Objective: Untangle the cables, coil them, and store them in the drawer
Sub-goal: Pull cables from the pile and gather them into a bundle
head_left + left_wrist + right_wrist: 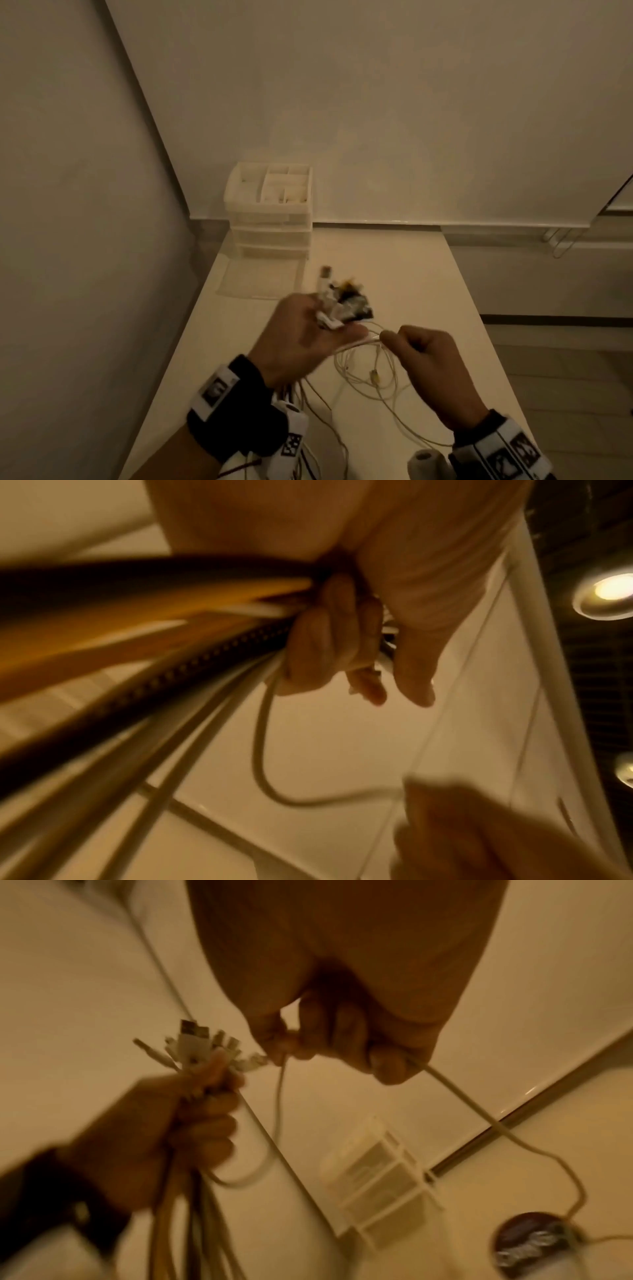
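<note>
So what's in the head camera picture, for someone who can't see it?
The left hand grips a bunch of cables over a white table. The right hand pinches one thin cable. A drawer box stands behind.

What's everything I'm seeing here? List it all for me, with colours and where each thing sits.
Cable bundle: several, mostly white with dark ones, gripped in the left hand, plug ends sticking up.
Loose white cable: one, looping over the table, pinched by the right hand.
Drawer organiser: one, translucent white, far left corner of the table.
Pulled-out drawer: one, translucent, in front of the organiser.
Table: one, white.
Left hand: holds the bundle.
Right hand: pinches the loose cable.
</note>
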{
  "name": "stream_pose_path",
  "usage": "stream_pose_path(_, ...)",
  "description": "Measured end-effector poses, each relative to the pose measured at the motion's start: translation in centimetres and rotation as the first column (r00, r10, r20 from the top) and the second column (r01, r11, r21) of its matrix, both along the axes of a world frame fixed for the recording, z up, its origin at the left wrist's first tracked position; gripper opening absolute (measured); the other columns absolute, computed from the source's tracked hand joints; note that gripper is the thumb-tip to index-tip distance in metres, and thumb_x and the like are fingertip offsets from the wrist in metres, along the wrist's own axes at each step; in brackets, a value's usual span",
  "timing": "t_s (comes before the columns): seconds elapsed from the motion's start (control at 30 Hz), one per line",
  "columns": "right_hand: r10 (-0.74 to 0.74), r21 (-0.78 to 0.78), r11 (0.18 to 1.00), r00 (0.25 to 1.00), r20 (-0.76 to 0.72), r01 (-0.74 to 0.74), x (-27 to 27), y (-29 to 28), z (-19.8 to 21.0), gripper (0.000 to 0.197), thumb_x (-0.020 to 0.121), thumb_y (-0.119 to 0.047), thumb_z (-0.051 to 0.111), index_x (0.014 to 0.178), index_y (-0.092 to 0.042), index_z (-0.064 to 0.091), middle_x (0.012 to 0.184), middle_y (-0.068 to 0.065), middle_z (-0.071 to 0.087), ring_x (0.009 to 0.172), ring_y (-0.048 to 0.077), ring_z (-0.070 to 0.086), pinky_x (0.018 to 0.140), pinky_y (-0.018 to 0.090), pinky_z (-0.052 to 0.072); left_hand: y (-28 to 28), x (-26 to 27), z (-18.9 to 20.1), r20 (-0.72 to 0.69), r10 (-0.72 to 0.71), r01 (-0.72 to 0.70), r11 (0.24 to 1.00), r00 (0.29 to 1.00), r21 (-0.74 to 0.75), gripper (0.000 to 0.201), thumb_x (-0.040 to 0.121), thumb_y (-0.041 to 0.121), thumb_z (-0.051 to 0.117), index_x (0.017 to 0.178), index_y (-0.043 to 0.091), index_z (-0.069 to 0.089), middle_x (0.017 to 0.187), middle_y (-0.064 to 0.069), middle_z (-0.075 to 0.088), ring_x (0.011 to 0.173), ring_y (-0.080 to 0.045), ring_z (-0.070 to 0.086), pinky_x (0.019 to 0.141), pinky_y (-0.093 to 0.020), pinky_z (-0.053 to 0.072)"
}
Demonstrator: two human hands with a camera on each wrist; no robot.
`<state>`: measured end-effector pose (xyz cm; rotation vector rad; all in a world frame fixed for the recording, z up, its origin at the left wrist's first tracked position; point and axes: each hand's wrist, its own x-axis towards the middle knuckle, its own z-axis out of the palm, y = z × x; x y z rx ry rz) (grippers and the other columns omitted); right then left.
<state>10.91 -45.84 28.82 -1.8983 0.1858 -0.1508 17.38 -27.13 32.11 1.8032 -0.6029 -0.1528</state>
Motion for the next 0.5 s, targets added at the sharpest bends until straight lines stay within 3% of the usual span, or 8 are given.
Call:
stream_pose_path(0.03, -0.053, 0.086, 0.995, 0.998, 0.017, 0.051, 0.5, 0.3, 0.8, 0.045, 0.089, -0.017, 0.063, 0.052, -0.008, 0.038, 0.054, 0.01, 0.027, 0.051, 0.014, 0.027, 0.048, 0.022, 0.03, -0.9, -0.4, -0.6, 0.006, -0.047, 0.047, 0.998, 0.999, 0.035, 0.026, 0.077, 0.028, 0.08, 0.101, 0.02, 0.076, 0.091, 0.014, 0.075, 0.088, 0.002, 0.068, 0.079, -0.019, 0.051)
stream_pose_path(0.1, -0.095, 0.238, 0.967, 0.995, 0.028, 0.086, 1.6, 0.8, 2.2, 0.04, 0.089, -0.008, 0.058, 0.054, -0.006, 0.04, 0.057, 0.013, 0.023, 0.054, 0.018, 0.021, 0.046, 0.024, 0.028, -2.5, -0.8, -1.3, -0.054, 0.031, -0.032, 0.999, 0.998, -0.02, 0.031, 0.076, 0.028, 0.08, 0.106, 0.022, 0.074, 0.099, 0.01, 0.075, 0.096, -0.006, 0.068, 0.086, -0.027, 0.052)
stream_pose_path(0.17, -0.074, 0.356, 0.932, 0.997, 0.018, 0.062, 2.1, 1.0, 3.0, 0.039, 0.09, -0.005, 0.052, 0.054, -0.006, 0.039, 0.055, 0.01, 0.022, 0.051, 0.016, 0.02, 0.046, 0.026, 0.026, -3.8, -0.8, -1.5, -0.14, 0.116, -0.136, 0.98, 0.983, -0.146, 0.029, 0.078, 0.018, 0.078, 0.107, 0.019, 0.073, 0.098, 0.006, 0.075, 0.096, -0.009, 0.068, 0.085, -0.028, 0.052)
stream_pose_path(0.23, -0.021, 0.437, 0.899, 1.0, 0.0, 0.018, 2.1, 1.0, 3.4, 0.04, 0.093, -0.007, 0.051, 0.055, -0.007, 0.04, 0.052, 0.005, 0.024, 0.048, 0.015, 0.019, 0.047, 0.027, 0.023, -4.4, -0.6, -1.3, -0.157, 0.118, -0.146, 0.972, 0.981, -0.185, 0.027, 0.079, 0.013, 0.076, 0.106, 0.016, 0.074, 0.093, 0.005, 0.075, 0.089, -0.009, 0.069, 0.079, -0.023, 0.051)
stream_pose_path(0.37, 0.105, 0.364, 0.927, 0.994, -0.021, -0.09, 1.1, 0.2, 3.7, 0.041, 0.096, -0.025, 0.051, 0.063, -0.002, 0.057, 0.053, 0.006, 0.035, 0.048, 0.016, 0.029, 0.049, 0.025, 0.03, -4.0, 0.2, -0.7, -0.107, 0.152, -0.17, 0.968, 0.983, -0.184, 0.02, 0.082, 0.001, 0.07, 0.097, 0.013, 0.074, 0.057, 0.014, 0.063, 0.055, 0.008, 0.056, 0.056, -0.007, 0.04)
stream_pose_path(0.4, 0.124, 0.322, 0.94, 0.992, -0.018, -0.112, 0.8, -0.2, 3.6, 0.039, 0.096, -0.027, 0.05, 0.068, -0.003, 0.063, 0.055, 0.008, 0.039, 0.05, 0.019, 0.034, 0.05, 0.025, 0.033, -3.7, 0.5, -0.5, -0.102, 0.189, -0.206, 0.958, 0.977, -0.201, 0.018, 0.082, -0.001, 0.069, 0.093, 0.013, 0.074, 0.052, 0.007, 0.059, 0.049, 0.009, 0.053, 0.052, -0.006, 0.039)
stream_pose_path(0.47, 0.139, 0.249, 0.959, 0.99, -0.008, -0.133, 0.3, -0.8, 3.2, 0.035, 0.095, -0.028, 0.05, 0.074, -0.007, 0.069, 0.057, 0.01, 0.046, 0.053, 0.022, 0.038, 0.054, 0.028, 0.036, -3.0, 1.3, 0.1, -0.119, 0.308, -0.328, 0.912, 0.944, -0.246, 0.011, 0.082, -0.002, 0.069, 0.084, 0.006, 0.074, 0.058, -0.006, 0.056, 0.04, 0.008, 0.046, 0.047, -0.008, 0.036)
stream_pose_path(0.5, 0.139, 0.22, 0.966, 0.99, -0.009, -0.134, 0.2, -1.2, 2.7, 0.034, 0.095, -0.028, 0.051, 0.074, -0.01, 0.07, 0.056, 0.009, 0.047, 0.054, 0.022, 0.04, 0.056, 0.03, 0.037, -2.5, 2.2, 0.1, -0.14, 0.384, -0.408, 0.877, 0.913, -0.254, 0.007, 0.082, 0.001, 0.069, 0.08, 0.005, 0.074, 0.049, -0.009, 0.048, 0.036, 0.006, 0.041, 0.045, -0.015, 0.035)
